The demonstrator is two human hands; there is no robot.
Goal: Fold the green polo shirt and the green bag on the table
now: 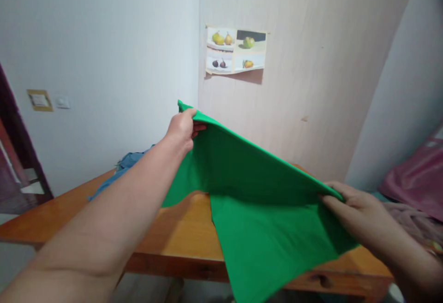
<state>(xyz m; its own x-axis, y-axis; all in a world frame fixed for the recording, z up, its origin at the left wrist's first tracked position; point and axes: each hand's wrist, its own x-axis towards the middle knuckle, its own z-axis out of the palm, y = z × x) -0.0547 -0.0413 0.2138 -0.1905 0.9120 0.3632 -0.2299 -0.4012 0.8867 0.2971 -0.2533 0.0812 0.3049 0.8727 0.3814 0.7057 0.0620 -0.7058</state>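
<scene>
A green cloth (263,220) hangs stretched between my two hands above a wooden table. My left hand (185,127) is closed on its upper edge near the far corner, raised higher than the other. Lower and nearer, my right hand (346,204) pinches the same edge toward its right end. The cloth slopes down from left to right, and its lower part drapes past the table's front edge. Whether it is a garment or a plain sheet I cannot tell.
Blue fabric (129,162) lies on the wooden table (176,234) behind my left forearm. A fruit picture sheet (236,50) hangs on the wall behind. Pink fabric (417,178) is heaped at the right. A switch (62,103) is on the left wall.
</scene>
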